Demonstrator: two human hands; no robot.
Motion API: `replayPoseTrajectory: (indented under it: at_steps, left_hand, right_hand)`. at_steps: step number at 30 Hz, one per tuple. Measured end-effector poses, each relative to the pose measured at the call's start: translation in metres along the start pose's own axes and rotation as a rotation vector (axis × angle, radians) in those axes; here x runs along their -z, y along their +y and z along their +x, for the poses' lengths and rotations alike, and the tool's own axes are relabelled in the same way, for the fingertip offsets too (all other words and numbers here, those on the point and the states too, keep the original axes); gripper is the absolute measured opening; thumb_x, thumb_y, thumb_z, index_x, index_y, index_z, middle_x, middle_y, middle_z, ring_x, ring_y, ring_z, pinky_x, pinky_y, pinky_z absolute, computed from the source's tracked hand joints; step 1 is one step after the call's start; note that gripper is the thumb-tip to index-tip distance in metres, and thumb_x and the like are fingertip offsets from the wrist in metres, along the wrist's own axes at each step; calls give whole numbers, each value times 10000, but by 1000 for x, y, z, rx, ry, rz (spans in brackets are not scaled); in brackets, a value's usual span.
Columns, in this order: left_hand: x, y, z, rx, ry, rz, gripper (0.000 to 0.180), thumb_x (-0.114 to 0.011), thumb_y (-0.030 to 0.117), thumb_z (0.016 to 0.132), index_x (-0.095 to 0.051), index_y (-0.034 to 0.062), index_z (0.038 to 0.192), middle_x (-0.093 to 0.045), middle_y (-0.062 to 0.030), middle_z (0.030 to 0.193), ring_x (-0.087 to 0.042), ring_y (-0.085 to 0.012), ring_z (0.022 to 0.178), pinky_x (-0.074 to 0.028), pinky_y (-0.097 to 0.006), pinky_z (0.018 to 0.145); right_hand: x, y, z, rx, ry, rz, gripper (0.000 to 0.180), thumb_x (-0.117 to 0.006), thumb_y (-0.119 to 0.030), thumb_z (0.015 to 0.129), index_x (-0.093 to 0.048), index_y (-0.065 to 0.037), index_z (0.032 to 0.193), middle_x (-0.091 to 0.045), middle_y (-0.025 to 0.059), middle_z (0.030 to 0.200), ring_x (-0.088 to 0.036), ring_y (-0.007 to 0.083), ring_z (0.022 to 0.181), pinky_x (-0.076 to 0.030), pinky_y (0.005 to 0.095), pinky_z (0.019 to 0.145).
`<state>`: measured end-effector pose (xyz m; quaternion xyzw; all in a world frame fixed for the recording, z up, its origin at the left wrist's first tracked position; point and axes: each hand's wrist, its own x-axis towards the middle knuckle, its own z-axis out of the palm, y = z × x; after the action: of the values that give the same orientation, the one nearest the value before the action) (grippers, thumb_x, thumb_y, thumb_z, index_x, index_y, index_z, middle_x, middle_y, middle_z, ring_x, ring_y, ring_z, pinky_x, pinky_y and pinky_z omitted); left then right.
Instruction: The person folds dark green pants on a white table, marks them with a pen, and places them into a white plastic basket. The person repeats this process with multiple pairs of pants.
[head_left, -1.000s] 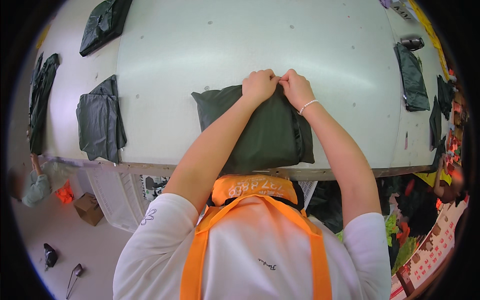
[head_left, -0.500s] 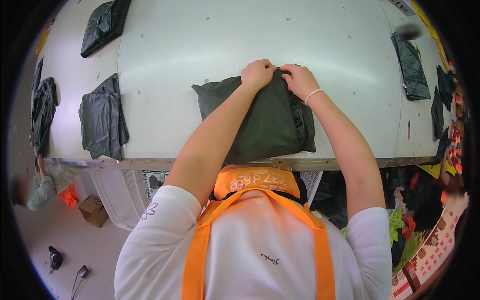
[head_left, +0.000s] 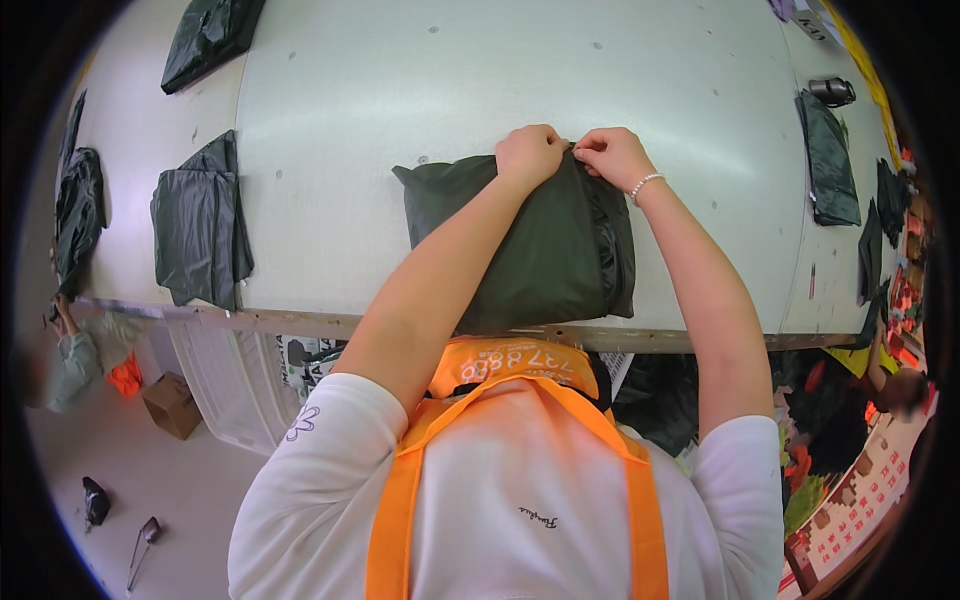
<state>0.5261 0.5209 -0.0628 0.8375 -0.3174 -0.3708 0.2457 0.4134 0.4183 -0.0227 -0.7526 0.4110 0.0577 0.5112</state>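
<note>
A folded dark green fabric bundle (head_left: 530, 250), smooth and thin like rainwear cloth, lies on the table in front of me. Whether it is a garment or a bag I cannot tell. My left hand (head_left: 530, 158) is closed at its far edge, fingertips pinching the cloth. Just right of it, my right hand (head_left: 613, 160), with a beaded bracelet at the wrist, pinches the same edge between thumb and fingers. A small gap separates the hands. Loose, glossy folds run down the bundle's right side. Its near edge reaches the table's front edge.
On the pale table (head_left: 340, 90), another folded dark green piece (head_left: 200, 225) lies left, a dark bundle (head_left: 212, 42) far left, and folded cloth (head_left: 828, 160) right, near a dark bottle (head_left: 832, 92). A white crate (head_left: 225, 380) and cardboard box (head_left: 178, 405) stand below left, near another person (head_left: 75, 365).
Both hands have shifted slightly right along the far edge, still pinching it. The right fingertips sit a little nearer the left hand's. The whole view has tilted slightly.
</note>
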Motion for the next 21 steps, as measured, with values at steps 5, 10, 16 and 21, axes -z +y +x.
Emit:
replayPoseTrajectory:
  at_steps: [5, 10, 16, 21]
  left_hand:
    - [0, 2, -1, 6, 5, 8, 264, -573, 365, 822, -692, 145, 907, -679, -44, 900, -633, -218, 877, -473, -338, 780]
    - [1, 5, -1, 27, 3, 50, 258, -576, 358, 823, -691, 141, 902, -680, -48, 901, -633, -227, 882, -473, -346, 782]
    - [-3, 7, -2, 15, 43, 78, 272, -582, 371, 832, -690, 129, 891, -679, -58, 903, -631, -240, 887, -474, -359, 783]
    - [0, 9, -6, 37, 36, 77, 267, -580, 368, 841, -682, 125, 882, -676, -62, 905, -624, -246, 899, -458, -366, 801]
  right_hand:
    - [-6, -7, 5, -72, 99, 3, 65, -637, -69, 798, -670, -15, 809, -651, 59, 720, -589, 129, 564, -492, 260, 575]
    - [-8, 14, -21, 483, 201, -209, 47, -616, -42, 765, -641, -39, 804, -601, 87, 774, -591, 242, 689, -480, 312, 625]
    - [-4, 29, -92, 742, 211, -318, 52, -592, 10, 763, -588, -20, 805, -573, 112, 806, -580, 291, 707, -479, 326, 612]
    - [-14, 52, -163, 789, 179, -364, 90, -586, 39, 724, -585, -9, 800, -569, 113, 809, -584, 287, 713, -485, 335, 602]
